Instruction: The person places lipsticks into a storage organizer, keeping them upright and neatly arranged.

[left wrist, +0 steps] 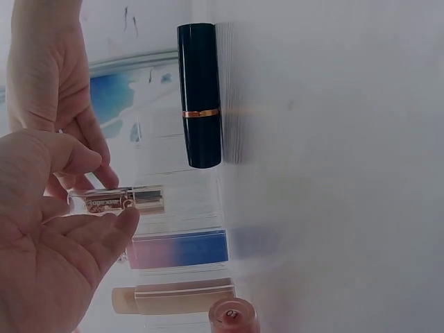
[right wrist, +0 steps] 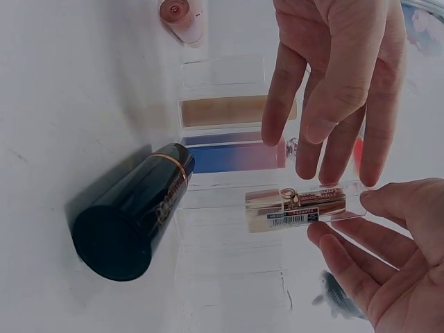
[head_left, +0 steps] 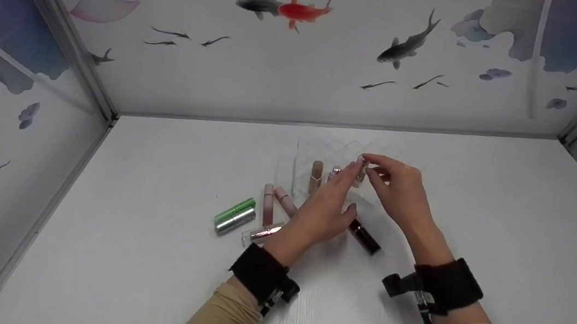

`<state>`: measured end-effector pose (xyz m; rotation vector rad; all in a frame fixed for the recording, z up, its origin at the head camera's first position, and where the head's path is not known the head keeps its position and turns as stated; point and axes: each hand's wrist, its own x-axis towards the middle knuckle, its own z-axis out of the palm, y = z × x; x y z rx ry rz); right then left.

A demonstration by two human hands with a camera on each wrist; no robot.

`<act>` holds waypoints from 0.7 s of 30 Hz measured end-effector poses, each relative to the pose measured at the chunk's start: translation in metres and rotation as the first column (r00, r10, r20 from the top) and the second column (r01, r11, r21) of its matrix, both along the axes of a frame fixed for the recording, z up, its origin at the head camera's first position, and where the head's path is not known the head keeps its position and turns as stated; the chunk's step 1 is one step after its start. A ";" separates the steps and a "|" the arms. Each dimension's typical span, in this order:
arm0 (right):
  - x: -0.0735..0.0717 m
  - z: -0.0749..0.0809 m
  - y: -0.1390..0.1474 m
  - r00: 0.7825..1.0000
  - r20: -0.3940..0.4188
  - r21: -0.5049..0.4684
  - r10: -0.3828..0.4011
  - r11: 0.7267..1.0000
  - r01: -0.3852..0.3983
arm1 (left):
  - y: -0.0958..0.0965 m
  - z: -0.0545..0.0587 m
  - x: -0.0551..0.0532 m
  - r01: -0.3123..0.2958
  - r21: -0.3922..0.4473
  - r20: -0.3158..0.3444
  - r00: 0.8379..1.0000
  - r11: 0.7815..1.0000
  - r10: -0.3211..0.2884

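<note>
A clear acrylic organizer (head_left: 317,152) stands mid-table with a beige tube (head_left: 315,176) upright in one slot. My right hand (head_left: 371,168) pinches the top of a small clear-and-gold lipstick tube (right wrist: 298,208), whose gold end sits at an organizer slot. My left hand (head_left: 343,190) reaches in beside it with straight fingers, one fingertip (left wrist: 128,215) touching the tube (left wrist: 114,201). A black lipstick (right wrist: 132,222) with a gold band lies on the table just in front of the organizer (left wrist: 187,208).
Left of my hands lie a green tube (head_left: 236,209), a silver tube (head_left: 235,222), two pink tubes (head_left: 268,206) and a clear gloss (head_left: 260,233). Painted fish panels wall the table at the back and both sides.
</note>
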<state>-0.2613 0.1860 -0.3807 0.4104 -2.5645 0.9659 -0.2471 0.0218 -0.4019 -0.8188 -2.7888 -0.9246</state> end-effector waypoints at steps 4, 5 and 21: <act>0.000 0.000 0.000 1.000 0.004 0.001 0.002 1.000 -0.002 | 0.000 0.001 0.000 0.003 -0.001 0.014 1.000 1.000 -0.003; 0.000 -0.001 0.000 1.000 0.006 0.001 0.002 1.000 -0.002 | 0.000 0.001 0.001 0.004 -0.002 0.017 1.000 1.000 -0.004; -0.003 -0.004 0.002 1.000 -0.013 0.010 0.012 1.000 -0.012 | 0.006 0.006 -0.001 0.010 -0.004 0.053 0.999 1.000 -0.010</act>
